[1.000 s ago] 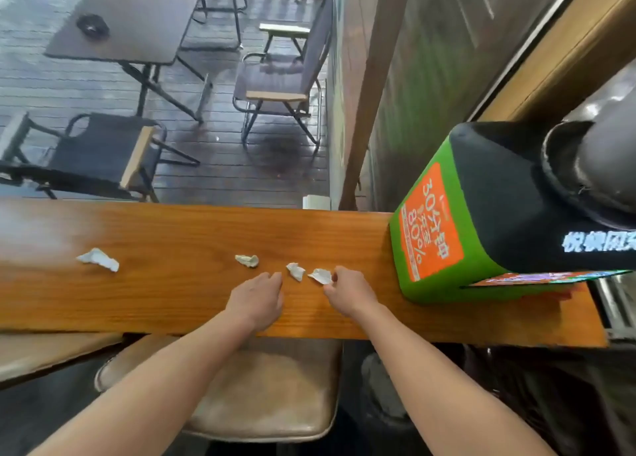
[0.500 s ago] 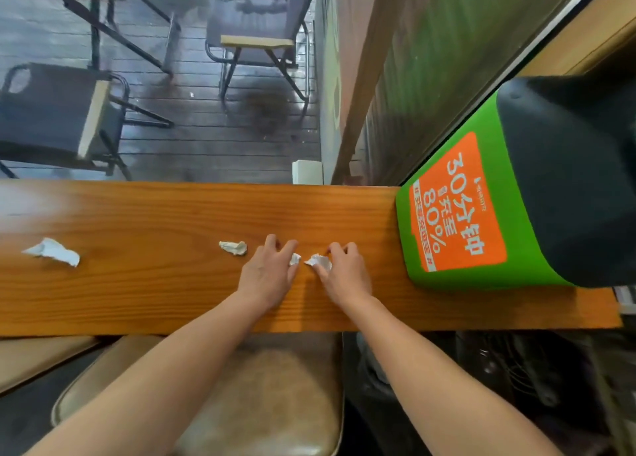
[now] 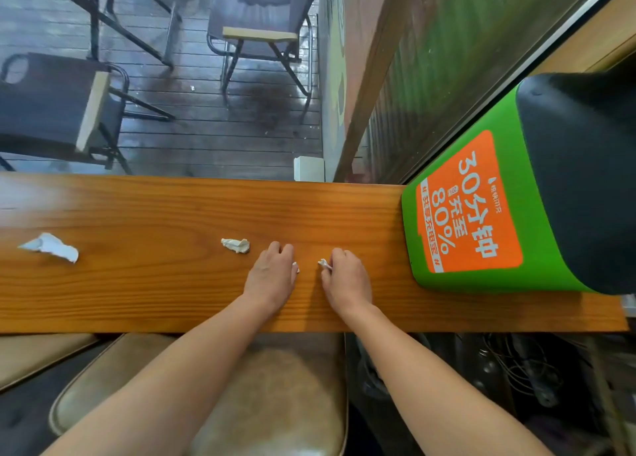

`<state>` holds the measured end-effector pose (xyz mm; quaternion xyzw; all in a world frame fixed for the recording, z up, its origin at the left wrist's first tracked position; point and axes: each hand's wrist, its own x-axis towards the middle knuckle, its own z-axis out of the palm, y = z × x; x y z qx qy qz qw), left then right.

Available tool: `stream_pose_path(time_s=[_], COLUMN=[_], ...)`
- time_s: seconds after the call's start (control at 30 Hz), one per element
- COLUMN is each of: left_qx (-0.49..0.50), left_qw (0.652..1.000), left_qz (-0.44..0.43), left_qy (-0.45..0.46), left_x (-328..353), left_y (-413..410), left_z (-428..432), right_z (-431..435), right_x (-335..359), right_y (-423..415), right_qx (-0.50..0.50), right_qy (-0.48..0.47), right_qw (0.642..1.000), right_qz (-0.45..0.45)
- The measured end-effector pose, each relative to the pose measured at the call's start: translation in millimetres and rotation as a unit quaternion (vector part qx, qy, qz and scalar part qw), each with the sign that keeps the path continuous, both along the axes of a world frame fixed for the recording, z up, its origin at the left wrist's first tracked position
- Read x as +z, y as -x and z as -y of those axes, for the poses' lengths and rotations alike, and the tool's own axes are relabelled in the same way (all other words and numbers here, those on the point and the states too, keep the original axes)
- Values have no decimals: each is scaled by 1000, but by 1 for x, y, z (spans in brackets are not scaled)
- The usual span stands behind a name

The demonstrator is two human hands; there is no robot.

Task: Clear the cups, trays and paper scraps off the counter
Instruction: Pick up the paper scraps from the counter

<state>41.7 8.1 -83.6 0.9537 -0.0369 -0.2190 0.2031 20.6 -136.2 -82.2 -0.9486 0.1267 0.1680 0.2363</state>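
Both hands rest on the wooden counter (image 3: 155, 283) near its middle. My left hand (image 3: 272, 278) is curled over a small paper scrap (image 3: 296, 267), of which only a white tip shows at the fingertips. My right hand (image 3: 344, 280) pinches another crumpled white scrap (image 3: 324, 264) between thumb and fingers. Just left of my left hand lies a loose crumpled scrap (image 3: 236, 245). A larger crumpled paper scrap (image 3: 51, 247) lies far to the left on the counter.
A green and black box with an orange label (image 3: 499, 200) stands on the counter's right end, close to my right hand. A tan stool seat (image 3: 261, 397) sits under the near edge. Beyond the counter are dark chairs (image 3: 58, 111) on a wet deck.
Both hands have closed on the two middle scraps: the left now covers its scrap, the right has pinched its scrap up. The hands have drawn slightly apart.
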Motion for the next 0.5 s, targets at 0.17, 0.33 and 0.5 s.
stream_pose_path(time_s=[0.17,0.33,0.5], left_qx=[-1,4,15], left_qw=[999,994,993], left_qz=[-35,-103,-117], left_qy=[1,27,9], left_x=[12,25,37], left_y=[2,2,4], left_z=[-4,-17,-37], right_z=[7,7,-3], right_x=[6,11,21], right_y=[-6,-8,-14], right_qx=[-48,-25,25], right_qy=[-92,-103,-129], right_qw=[994,992,981], right_qz=[-23,-62,-141])
